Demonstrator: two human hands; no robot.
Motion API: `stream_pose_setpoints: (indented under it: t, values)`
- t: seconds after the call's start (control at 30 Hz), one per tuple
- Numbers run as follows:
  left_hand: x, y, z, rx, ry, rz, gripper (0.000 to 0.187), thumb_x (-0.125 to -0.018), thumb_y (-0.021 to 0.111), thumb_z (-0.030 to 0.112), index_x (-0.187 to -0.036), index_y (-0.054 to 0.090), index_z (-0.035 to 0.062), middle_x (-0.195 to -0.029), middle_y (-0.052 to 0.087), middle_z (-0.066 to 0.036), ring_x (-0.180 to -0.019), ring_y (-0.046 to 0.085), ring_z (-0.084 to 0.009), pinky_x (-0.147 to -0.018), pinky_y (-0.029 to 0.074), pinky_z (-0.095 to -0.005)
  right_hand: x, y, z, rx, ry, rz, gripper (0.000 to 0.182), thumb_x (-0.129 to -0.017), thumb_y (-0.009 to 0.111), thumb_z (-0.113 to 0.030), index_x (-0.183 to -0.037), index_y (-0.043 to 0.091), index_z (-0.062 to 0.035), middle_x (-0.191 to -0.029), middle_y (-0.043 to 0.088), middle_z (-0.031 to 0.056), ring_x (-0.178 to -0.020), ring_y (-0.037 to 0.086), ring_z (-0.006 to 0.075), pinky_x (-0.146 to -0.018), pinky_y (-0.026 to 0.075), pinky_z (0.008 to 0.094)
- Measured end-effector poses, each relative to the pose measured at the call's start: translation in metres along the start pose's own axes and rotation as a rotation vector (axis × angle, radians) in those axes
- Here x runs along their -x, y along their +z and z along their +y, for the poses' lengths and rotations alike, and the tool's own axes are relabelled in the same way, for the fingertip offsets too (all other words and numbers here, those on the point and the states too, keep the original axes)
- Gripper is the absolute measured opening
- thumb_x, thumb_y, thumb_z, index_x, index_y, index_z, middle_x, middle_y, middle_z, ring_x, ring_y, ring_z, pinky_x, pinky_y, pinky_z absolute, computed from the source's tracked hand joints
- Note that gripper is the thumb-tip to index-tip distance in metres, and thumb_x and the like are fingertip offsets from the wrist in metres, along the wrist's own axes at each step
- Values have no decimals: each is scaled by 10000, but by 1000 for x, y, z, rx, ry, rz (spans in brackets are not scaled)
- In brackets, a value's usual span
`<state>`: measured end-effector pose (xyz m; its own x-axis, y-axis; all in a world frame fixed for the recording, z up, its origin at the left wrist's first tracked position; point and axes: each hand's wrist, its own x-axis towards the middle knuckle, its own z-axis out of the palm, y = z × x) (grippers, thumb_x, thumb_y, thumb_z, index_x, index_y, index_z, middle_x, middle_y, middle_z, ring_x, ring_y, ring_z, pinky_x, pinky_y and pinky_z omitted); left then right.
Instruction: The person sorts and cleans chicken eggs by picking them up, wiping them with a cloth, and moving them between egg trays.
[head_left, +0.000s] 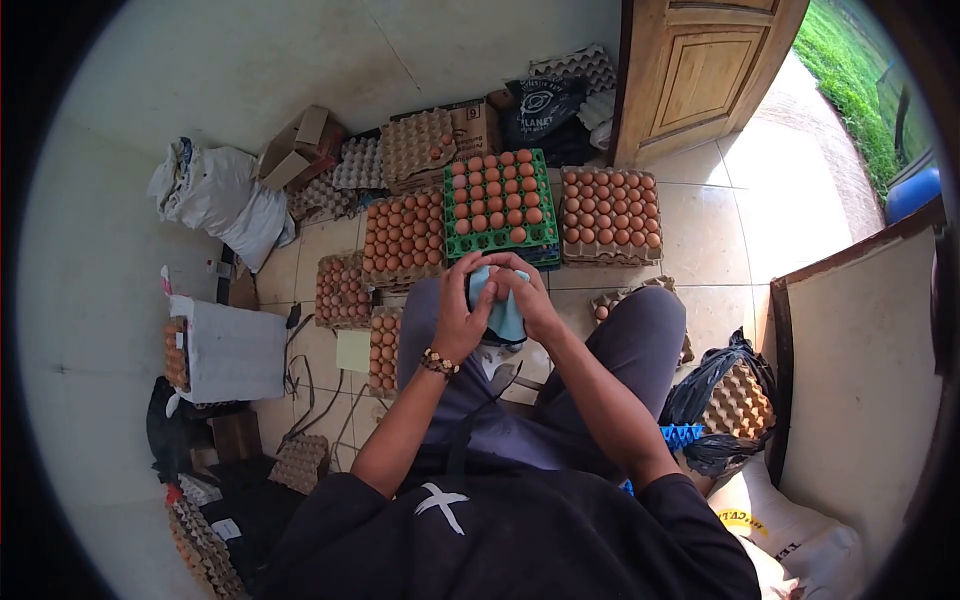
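Above my lap, my left hand [462,312] and my right hand [528,300] close together around a light blue cloth [508,320]. Its lower end hangs out below my fingers. Whether something is wrapped inside the cloth is hidden. Just beyond my hands is a green plastic egg tray [549,205], stacked on other trays and filled with brown eggs [492,190]. Bare green cups show along its near row, beside one egg. Stacked cardboard trays of brown eggs stand to its left [403,235] and right [612,208].
More egg trays [343,290] sit by my left knee. A cardboard tray [605,305] lies partly behind my right knee. Cartons [300,150] and white sacks [225,195] line the wall. A wooden door [700,75] stands open, and a black bag [715,380] holds trays at right.
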<state>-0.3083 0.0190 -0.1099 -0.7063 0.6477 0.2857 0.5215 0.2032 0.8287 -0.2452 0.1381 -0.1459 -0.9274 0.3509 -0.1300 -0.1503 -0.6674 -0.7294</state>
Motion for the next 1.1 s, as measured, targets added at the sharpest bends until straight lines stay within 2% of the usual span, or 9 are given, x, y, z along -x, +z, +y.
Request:
stream_pose_setpoints:
  t: [0.13, 0.33, 0.53, 0.63, 0.73, 0.87, 0.97, 1.03, 1.1]
  values:
    - [5, -6, 13, -187, 152, 62, 522, -800, 722, 100, -1282, 528, 52, -1142, 634, -82, -1129, 525, -282, -989, 424, -392, -2, -11, 6, 43, -8, 25, 220, -940, 503, -123, -1096, 588, 7, -969, 620, 36, -866, 575, 77, -783, 477, 234]
    - [9, -7, 17, -415, 337, -98, 610, -724, 775, 126, -1283, 540, 65, -1169, 668, -53, -1148, 521, -294, -987, 428, -403, -9, -12, 15, -36, 12, 102, 239, -975, 460, -164, -1126, 583, -24, -1028, 614, 66, -918, 611, 121, -805, 513, 258]
    - [3, -10, 13, -390, 206, -171, 670, -748, 776, 176, -1351, 495, 102, -1153, 692, -46, -1166, 514, -302, -1015, 389, -412, -4, -7, 10, -200, 183, 133, 324, -979, 458, -278, -1165, 558, -31, -1083, 603, 83, -967, 618, 150, -840, 524, 286]
    - [1, -16, 14, -407, 165, -235, 681, -789, 744, 174, -1395, 447, 81, -1171, 691, -45, -1171, 509, -303, -1015, 379, -407, 1, -2, 5, -244, 186, 52, 331, -957, 498, -250, -1199, 536, -27, -1011, 599, 68, -913, 606, 126, -791, 511, 258]
    - [-1, -20, 9, -391, 189, -224, 669, -819, 713, 161, -1414, 423, 59, -1228, 668, -64, -1172, 494, -319, -1016, 375, -411, 3, 0, 3, 57, 70, -61, 373, -931, 576, -247, -1245, 532, -51, -914, 587, -1, -800, 545, 62, -709, 460, 227]
    - [11, -16, 9, -369, 168, -145, 686, -811, 723, 168, -1415, 419, 50, -1247, 627, -119, -1151, 483, -342, -991, 400, -418, -1, 0, 8, 64, -4, -16, 275, -939, 581, -191, -1164, 585, -33, -912, 587, -16, -795, 523, 44, -700, 445, 213]
    - [17, -12, 12, -391, 157, -82, 695, -805, 730, 177, -1413, 419, 45, -1216, 597, -157, -1135, 482, -353, -957, 427, -422, -7, -7, 20, 142, -142, -30, 194, -971, 553, -159, -1098, 628, -32, -976, 610, -8, -892, 537, 75, -779, 452, 232]
    - [27, -8, 14, -292, 51, -53, 679, -787, 745, 201, -1381, 456, 47, -1200, 535, -206, -1145, 483, -376, -988, 413, -425, -3, -5, 15, 116, -84, -24, 198, -975, 566, -161, -1115, 643, -42, -1000, 632, 8, -935, 557, 91, -824, 460, 242]
    - [24, -12, 10, -315, 85, -123, 670, -809, 728, 258, -1386, 454, 56, -1215, 544, -202, -1138, 485, -375, -983, 414, -426, -8, -18, 25, 176, -82, -22, 270, -946, 550, -182, -1138, 636, -14, -1026, 648, 46, -937, 598, 129, -833, 483, 269]
